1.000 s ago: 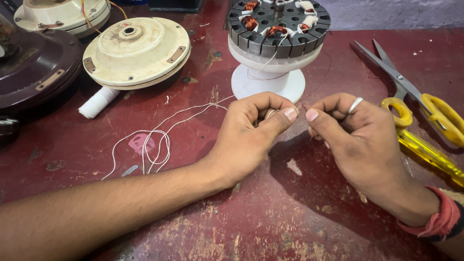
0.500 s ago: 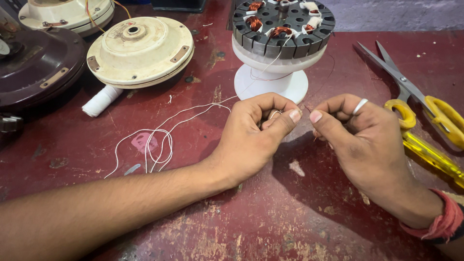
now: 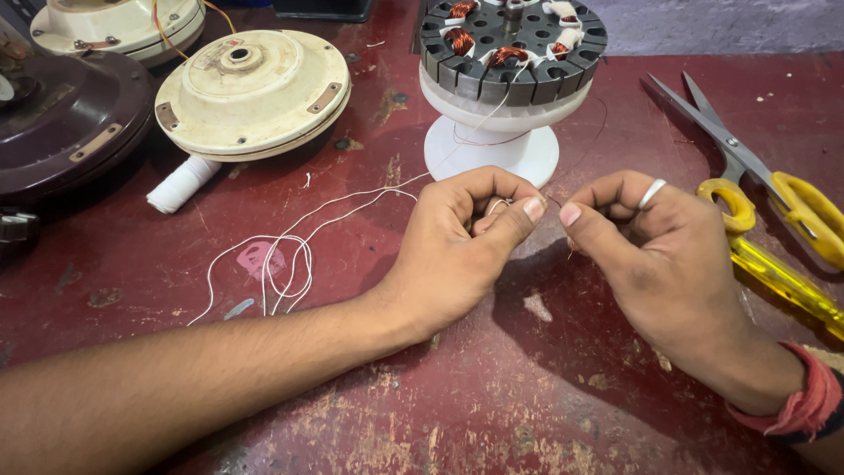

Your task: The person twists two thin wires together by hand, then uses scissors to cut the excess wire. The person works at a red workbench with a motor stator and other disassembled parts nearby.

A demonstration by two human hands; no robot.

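Nearest us, our forearms lay across the worn red desk (image 3: pixel 492 413), and little had shifted over the last second: both hands sat where they had been, only drawn a shade closer together. Our left hand (image 3: pixel 462 251) stayed clenched, thumb and forefinger pinching the white thread (image 3: pixel 290 255), whose loose loops trailed off to the left over the desk. Our right hand (image 3: pixel 655 255), a ring on one finger, was likewise closed in a pinch on a fine copper wire (image 3: pixel 570 251), its thumb tip nearly touching the left thumb. We judged the two ends were still being worked together, not yet finished. Just beyond the hands stood the stator (image 3: pixel 514 44) with copper windings on its white stand. To the right lay yellow-handled scissors (image 3: pixel 774 176); far left, a cream motor cover (image 3: pixel 255 92).
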